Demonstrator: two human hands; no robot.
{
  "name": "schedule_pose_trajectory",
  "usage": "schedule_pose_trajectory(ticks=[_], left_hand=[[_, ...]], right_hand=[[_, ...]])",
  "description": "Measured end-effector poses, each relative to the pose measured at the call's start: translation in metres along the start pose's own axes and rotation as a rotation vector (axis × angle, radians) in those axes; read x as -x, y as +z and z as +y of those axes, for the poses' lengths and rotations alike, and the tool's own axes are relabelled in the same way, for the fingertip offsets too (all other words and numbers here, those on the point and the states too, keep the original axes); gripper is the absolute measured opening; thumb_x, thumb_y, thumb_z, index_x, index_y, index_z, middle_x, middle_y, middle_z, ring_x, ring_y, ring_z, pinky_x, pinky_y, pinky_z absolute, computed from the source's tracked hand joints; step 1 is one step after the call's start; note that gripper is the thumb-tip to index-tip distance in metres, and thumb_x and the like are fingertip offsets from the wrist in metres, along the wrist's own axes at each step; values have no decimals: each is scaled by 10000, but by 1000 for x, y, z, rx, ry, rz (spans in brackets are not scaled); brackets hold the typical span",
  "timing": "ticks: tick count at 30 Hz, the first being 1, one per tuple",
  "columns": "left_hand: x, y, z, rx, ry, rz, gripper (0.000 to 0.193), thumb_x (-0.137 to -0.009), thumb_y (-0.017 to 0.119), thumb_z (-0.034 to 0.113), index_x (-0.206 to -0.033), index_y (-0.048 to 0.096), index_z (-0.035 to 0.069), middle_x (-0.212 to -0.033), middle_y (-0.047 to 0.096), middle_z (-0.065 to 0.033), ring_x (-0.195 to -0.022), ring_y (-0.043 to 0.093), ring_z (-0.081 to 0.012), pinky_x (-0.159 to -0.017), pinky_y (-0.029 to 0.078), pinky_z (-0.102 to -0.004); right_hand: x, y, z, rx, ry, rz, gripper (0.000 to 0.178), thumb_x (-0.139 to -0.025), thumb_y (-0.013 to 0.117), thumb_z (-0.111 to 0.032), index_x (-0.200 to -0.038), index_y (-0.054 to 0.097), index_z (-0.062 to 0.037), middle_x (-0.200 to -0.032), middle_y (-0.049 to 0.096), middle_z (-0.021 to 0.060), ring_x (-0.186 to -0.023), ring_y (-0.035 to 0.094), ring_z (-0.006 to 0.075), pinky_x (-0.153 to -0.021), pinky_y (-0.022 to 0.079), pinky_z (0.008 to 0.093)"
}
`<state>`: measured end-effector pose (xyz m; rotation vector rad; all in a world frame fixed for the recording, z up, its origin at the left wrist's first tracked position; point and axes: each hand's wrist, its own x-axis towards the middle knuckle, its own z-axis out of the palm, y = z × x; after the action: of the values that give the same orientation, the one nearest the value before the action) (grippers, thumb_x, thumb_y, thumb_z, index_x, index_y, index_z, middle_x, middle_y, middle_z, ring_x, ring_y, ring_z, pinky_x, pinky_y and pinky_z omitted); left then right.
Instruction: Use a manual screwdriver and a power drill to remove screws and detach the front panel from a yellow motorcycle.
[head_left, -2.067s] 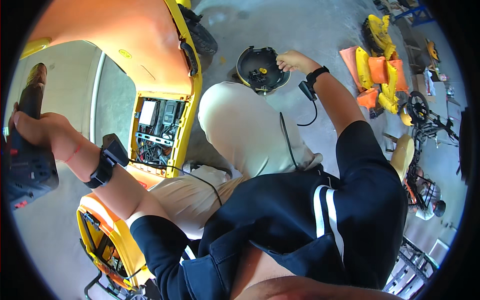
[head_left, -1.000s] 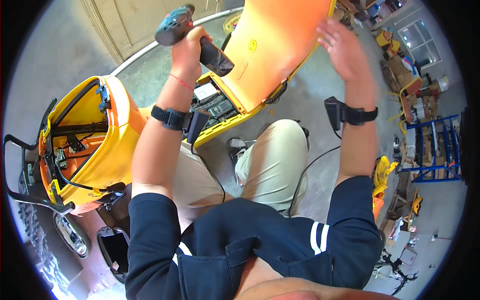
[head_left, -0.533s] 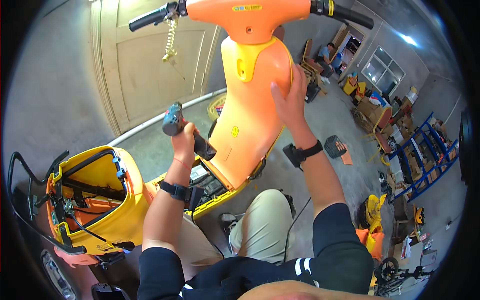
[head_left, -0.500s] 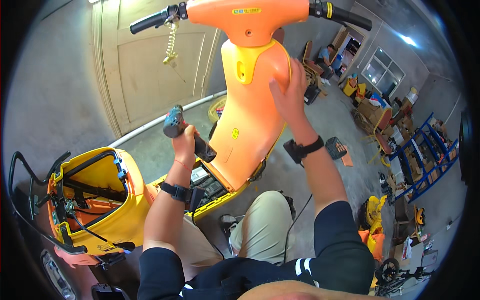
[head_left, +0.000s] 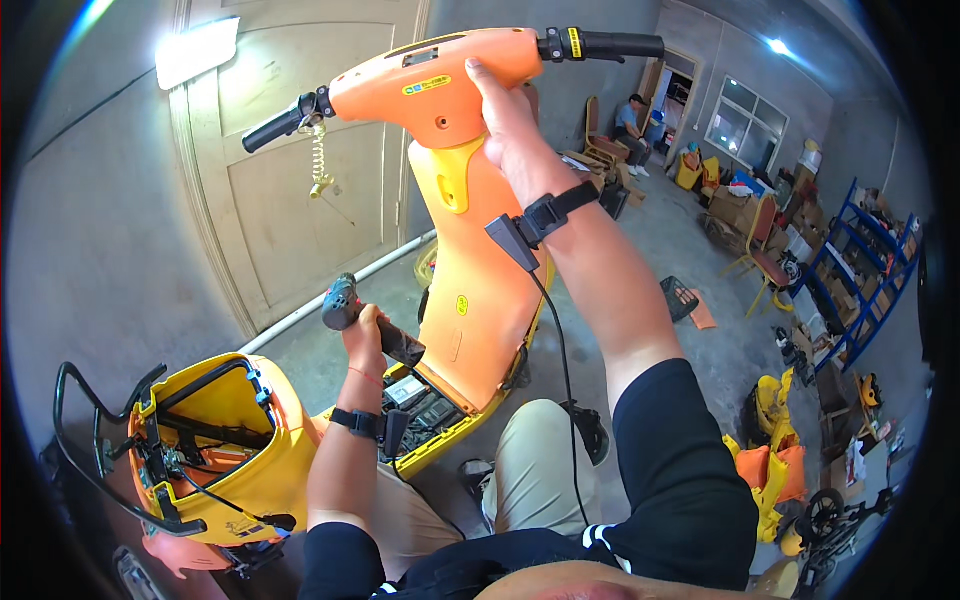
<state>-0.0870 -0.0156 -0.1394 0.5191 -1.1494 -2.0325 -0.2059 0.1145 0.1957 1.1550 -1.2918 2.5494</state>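
An orange electric scooter stands before me, with a yellow trim piece below its orange handlebar cover [head_left: 385,95]. My right hand [head_left: 515,135] grips the cover's lower right side, its thumb on the near face and the other fingers hidden behind. My left hand [head_left: 364,340] is closed around a dark cordless drill [head_left: 342,300], held left of the scooter's orange front panel [head_left: 485,270]. The drill's lower end is close to that panel's lower left edge. Below, the open yellow floorboard [head_left: 440,450] shows black and silver parts inside.
The scooter's open yellow seat body [head_left: 285,450] with a black rack stands at left. A coiled cord [head_left: 319,165] hangs from the left handlebar grip. Boxes, chairs and a blue shelf rack [head_left: 868,270] line the right side. A person [head_left: 632,130] sits far back.
My right hand has moved from the front panel's right edge up to the handlebar cover. The handlebar appears turned and tilted, and the whole view has shifted. The drill stays in my left hand.
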Motion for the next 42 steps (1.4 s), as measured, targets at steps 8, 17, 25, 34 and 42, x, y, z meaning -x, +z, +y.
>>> schedule_pose_trajectory(ticks=[8, 17, 25, 34, 42], left_hand=[[-4, -1, -11, 16, -23, 34, 111, -774, 605, 109, -857, 594, 36, -727, 628, -76, -640, 625, -190, -615, 507, -323], [5, 6, -5, -17, -55, 34, 104, -794, 604, 148, -803, 619, 45, -731, 649, -83, -660, 637, -193, -633, 495, -319], [6, 5, -4, -13, -71, 8, 70, -779, 601, 117, -809, 596, 54, -718, 626, -75, -646, 629, -191, -611, 493, -325], [-8, 0, -1, -10, -8, 34, 59, -768, 587, 118, -779, 591, 60, -705, 613, -71, -634, 613, -191, -597, 479, -329], [-12, 8, -4, 6, -22, 82, 113, -748, 639, 152, -737, 650, 39, -681, 648, -60, -615, 628, -172, -603, 491, -328]], right_hand=[[-5, 18, -5, 227, 116, 323, 565, -844, 793, -168, -1280, 517, 62, -1240, 613, 176, -1104, 626, 257, -926, 546, 417], [-19, -12, 8, -64, -21, 152, 467, -944, 688, -397, -1190, 627, -5, -1132, 677, 107, -915, 666, 190, -857, 552, 365], [-48, 6, 3, -151, -193, 208, 457, -971, 651, -350, -1210, 581, 33, -1142, 664, 144, -962, 677, 250, -848, 568, 413], [-18, 21, -16, -141, -37, 316, 363, -969, 658, -280, -1233, 575, -44, -1174, 668, 114, -1016, 686, 261, -871, 572, 420], [-43, -20, 25, -227, -237, 303, 640, -1008, 238, -588, -1210, 615, -112, -1229, 642, 43, -1140, 615, 231, -1012, 478, 391]])
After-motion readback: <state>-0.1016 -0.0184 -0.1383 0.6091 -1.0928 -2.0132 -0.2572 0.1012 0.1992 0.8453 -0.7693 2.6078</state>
